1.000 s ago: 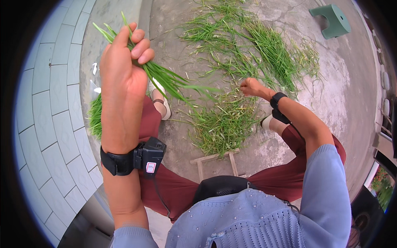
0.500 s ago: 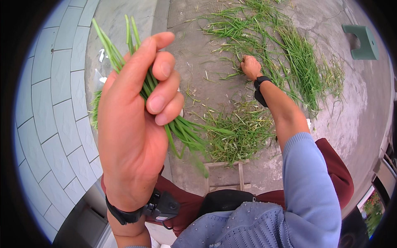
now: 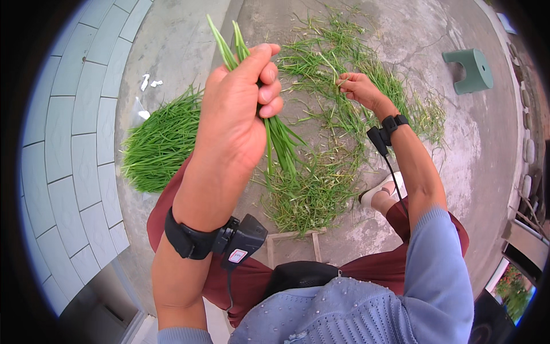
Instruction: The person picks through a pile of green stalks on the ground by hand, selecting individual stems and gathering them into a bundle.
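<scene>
Left hand (image 3: 240,109) clamped on green stalk bunch (image 3: 275,126), right hand (image 3: 358,86) pinching loose stalks (image 3: 344,114) on ground.

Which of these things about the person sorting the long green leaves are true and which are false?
1. The left hand grips a small bunch of long green leaf stalks. True.
2. The right hand rests on the green plastic stool. False: it reaches into the scattered green stalks on the concrete ground, far from the stool.
3. A neat pile of long green leaves lies on the person's left side. True.
4. Both wrists are bare. False: each wears a black wrist strap with a small black device.
5. The person wears dark red trousers. True.
</scene>
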`<state>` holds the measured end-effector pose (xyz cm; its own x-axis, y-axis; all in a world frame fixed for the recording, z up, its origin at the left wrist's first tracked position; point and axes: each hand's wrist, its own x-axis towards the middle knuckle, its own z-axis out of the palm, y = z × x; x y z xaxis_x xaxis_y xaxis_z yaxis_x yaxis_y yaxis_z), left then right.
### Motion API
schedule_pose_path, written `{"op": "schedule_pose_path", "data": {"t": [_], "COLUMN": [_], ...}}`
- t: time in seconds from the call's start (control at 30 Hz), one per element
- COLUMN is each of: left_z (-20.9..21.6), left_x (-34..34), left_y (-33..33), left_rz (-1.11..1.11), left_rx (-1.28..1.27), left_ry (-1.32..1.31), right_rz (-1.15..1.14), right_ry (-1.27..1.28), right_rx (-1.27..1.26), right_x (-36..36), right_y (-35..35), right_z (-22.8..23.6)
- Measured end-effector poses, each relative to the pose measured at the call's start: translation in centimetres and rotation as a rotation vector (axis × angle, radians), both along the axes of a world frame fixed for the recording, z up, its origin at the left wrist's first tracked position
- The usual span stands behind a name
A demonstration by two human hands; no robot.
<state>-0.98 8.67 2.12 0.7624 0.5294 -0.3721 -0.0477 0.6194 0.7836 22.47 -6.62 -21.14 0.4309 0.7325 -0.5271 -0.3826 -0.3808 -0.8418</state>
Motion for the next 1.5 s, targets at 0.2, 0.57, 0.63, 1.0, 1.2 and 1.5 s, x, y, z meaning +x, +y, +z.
{"op": "schedule_pose_path", "data": {"t": [0.2,0.57,0.63,1.0,1.2,1.5], "left_z": [-0.5,-0.9,-0.8,-0.9,-1.2,-1.3], "left_x": [1.3,2.3,2.3,2.4,1.9,1.9], "left_y": [-1.7,-6.6,-6.6,-8.7,-9.1,-8.1], "left_rz": [-0.102,-0.451,-0.504,-0.796,-0.923,-0.866], "left_rx": [0.129,0.298,0.329,0.444,0.421,0.316], "left_ry": [-0.003,-0.055,-0.064,0.026,0.046,-0.031], "right_rz": [-0.025,-0.008,-0.093,-0.262,-0.426,0.170], "right_ry": [-0.102,-0.265,-0.265,-0.599,-0.587,-0.950], "right_rx": [0.157,0.180,0.107,0.206,0.242,-0.081], "right_x": [-3.2,-14.4,-14.9,-12.5,-10.8,-9.4], "right_y": [-1.7,-8.0,-8.4,-10.3,-12.3,-14.8], "right_z": [12.9,23.6,23.4,22.6,22.4,21.5]}}
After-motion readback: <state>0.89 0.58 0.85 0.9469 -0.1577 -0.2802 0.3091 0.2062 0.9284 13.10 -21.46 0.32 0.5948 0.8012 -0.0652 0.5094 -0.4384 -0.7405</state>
